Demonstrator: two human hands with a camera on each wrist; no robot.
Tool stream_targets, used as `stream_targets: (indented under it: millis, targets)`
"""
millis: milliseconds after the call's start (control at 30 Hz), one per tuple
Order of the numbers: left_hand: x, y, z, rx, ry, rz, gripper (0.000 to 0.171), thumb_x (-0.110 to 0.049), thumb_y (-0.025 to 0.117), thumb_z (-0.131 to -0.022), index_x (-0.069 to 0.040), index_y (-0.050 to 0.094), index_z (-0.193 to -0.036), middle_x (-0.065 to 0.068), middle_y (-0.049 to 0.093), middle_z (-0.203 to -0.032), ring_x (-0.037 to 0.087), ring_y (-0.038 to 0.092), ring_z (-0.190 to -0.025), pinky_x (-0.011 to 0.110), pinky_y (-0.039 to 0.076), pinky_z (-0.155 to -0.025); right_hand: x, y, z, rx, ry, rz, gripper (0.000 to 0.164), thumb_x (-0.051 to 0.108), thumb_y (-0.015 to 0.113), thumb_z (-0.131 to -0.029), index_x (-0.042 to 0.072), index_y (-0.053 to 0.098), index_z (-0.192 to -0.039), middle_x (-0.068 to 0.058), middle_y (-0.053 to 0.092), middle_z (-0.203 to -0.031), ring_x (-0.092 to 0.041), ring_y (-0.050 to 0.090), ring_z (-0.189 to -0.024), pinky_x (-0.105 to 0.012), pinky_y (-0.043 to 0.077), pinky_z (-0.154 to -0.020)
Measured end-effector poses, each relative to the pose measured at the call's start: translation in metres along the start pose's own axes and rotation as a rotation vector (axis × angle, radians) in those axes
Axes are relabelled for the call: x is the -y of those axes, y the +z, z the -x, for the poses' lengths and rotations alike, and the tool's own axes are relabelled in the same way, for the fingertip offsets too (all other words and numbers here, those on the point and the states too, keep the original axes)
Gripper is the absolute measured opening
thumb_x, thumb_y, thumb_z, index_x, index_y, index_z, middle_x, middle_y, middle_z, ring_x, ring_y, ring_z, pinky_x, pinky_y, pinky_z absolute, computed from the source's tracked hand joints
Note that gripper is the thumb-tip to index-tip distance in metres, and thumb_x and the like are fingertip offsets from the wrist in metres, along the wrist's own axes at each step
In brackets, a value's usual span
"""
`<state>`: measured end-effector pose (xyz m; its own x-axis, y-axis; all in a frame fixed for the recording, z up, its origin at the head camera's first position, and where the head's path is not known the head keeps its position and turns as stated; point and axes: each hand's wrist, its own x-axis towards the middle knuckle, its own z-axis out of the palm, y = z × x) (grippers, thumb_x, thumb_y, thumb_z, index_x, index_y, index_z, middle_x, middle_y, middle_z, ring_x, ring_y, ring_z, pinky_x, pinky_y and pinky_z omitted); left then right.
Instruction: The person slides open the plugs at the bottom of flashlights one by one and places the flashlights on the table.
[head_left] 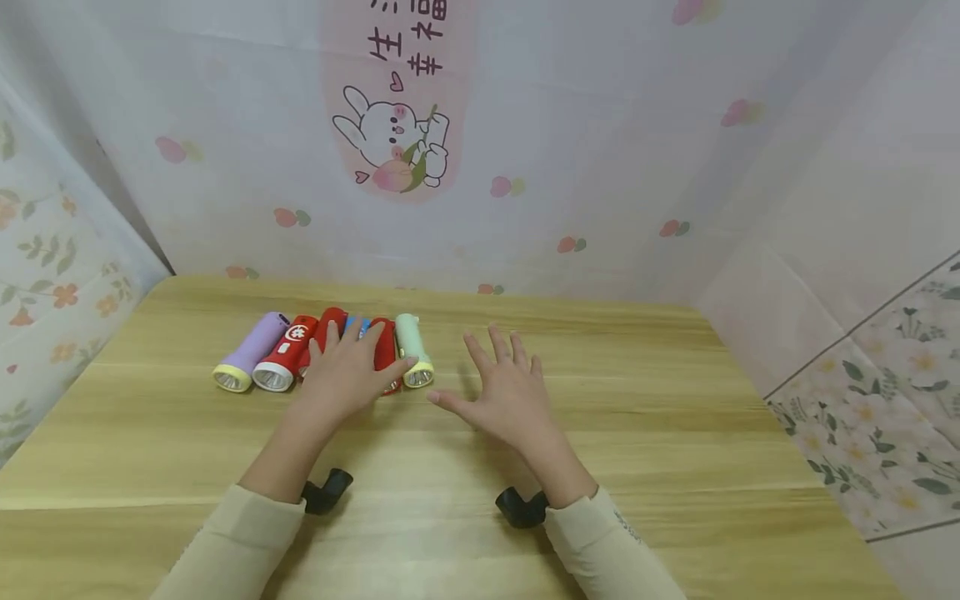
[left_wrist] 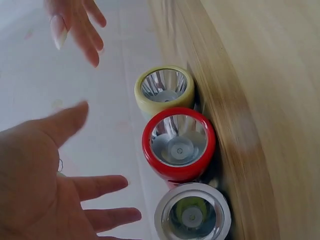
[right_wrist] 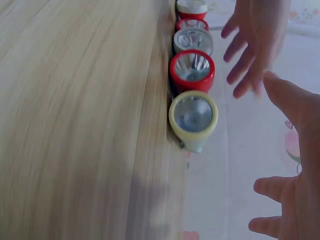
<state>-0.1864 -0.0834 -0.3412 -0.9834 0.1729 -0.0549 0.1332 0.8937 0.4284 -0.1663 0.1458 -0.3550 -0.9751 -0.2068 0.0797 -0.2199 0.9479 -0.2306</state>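
Note:
A row of flashlights lies side by side at the table's back left, lenses toward me. From left come a purple one [head_left: 253, 346], a red one with a white rim [head_left: 287, 357], another red one [head_left: 335, 314], a blue one [head_left: 364, 326], a third red one [head_left: 385, 350] and a mint green one with a yellow rim [head_left: 410, 339]. My left hand [head_left: 341, 377] hovers over the middle of the row with fingers spread, partly hiding the blue and red ones. To the right of the mint flashlight, my right hand [head_left: 512, 400] is spread above the wood, holding nothing.
The wooden table [head_left: 660, 400] extends well to the right of the row. A printed white curtain [head_left: 600, 150] hangs behind its back edge, with floral cloth [head_left: 892, 417] at the right side. Black curved pieces [head_left: 330, 492] sit at both wrists.

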Motion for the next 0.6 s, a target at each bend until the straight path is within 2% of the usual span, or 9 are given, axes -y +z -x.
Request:
stream_targets:
  millis: [67,133,200,267,367,500,600]
  targets:
    - [-0.001,0.000,-0.001,-0.017,-0.013,0.006,0.083,-0.059,0.053,-0.098,-0.001,0.034,-0.156,0.029,0.029,-0.162,0.059,0.019,-0.149,0.079,0.014,-0.116,0.004,0.001,-0.001,-0.005,-0.010,-0.008,0.101,0.087,0.050,-0.080,0.029,0.031,-0.160,-0.013,0.023,-0.169,-0.047,0.020,-0.154,-0.072,0.024,-0.119]
    - [-0.003,0.000,-0.003,-0.029,-0.028,0.015,0.079,-0.053,0.054,-0.099,0.002,0.037,-0.153,0.030,0.036,-0.157,0.056,0.032,-0.144,0.074,0.027,-0.115,0.007,0.003,-0.003,-0.007,-0.011,-0.019,0.100,0.085,0.053,-0.081,0.027,0.033,-0.159,-0.014,0.025,-0.168,-0.046,0.022,-0.154,-0.070,0.025,-0.119]
    - [-0.005,0.001,-0.005,-0.047,-0.048,0.026,0.076,-0.050,0.056,-0.099,0.005,0.040,-0.150,0.030,0.044,-0.150,0.053,0.042,-0.135,0.068,0.039,-0.111,0.011,0.004,-0.005,-0.008,-0.006,-0.034,0.098,0.082,0.056,-0.081,0.025,0.034,-0.159,-0.014,0.027,-0.167,-0.046,0.024,-0.153,-0.068,0.026,-0.120]
    - [-0.007,-0.001,-0.009,-0.061,-0.071,0.041,0.073,-0.047,0.057,-0.099,0.008,0.043,-0.146,0.030,0.048,-0.144,0.050,0.048,-0.126,0.063,0.047,-0.105,0.014,0.006,-0.008,-0.010,-0.003,-0.053,0.098,0.080,0.057,-0.083,0.022,0.036,-0.158,-0.015,0.030,-0.166,-0.045,0.027,-0.152,-0.066,0.028,-0.121]
    - [-0.009,-0.004,-0.015,-0.088,-0.092,0.054,0.068,-0.043,0.058,-0.099,0.010,0.048,-0.141,0.030,0.051,-0.139,0.048,0.049,-0.124,0.061,0.049,-0.103,0.021,0.010,-0.013,-0.008,0.007,-0.109,0.099,0.078,0.057,-0.084,0.016,0.035,-0.158,-0.016,0.033,-0.164,-0.043,0.033,-0.151,-0.061,0.033,-0.120]
    - [-0.013,-0.007,-0.021,-0.104,-0.071,0.068,0.065,-0.039,0.059,-0.099,0.009,0.049,-0.143,0.030,0.052,-0.140,0.048,0.050,-0.126,0.060,0.049,-0.104,0.028,0.014,-0.017,0.010,0.040,-0.243,0.103,0.074,0.058,-0.087,0.007,0.030,-0.159,-0.018,0.031,-0.164,-0.043,0.035,-0.149,-0.060,0.040,-0.115]
    - [-0.016,-0.011,-0.026,-0.103,-0.060,0.083,0.062,-0.035,0.062,-0.099,0.007,0.051,-0.142,0.029,0.057,-0.135,0.044,0.057,-0.120,0.056,0.054,-0.098,0.033,0.016,-0.019,0.018,0.064,-0.338,0.103,0.071,0.060,-0.088,0.003,0.028,-0.159,-0.018,0.032,-0.164,-0.044,0.035,-0.149,-0.059,0.042,-0.114]
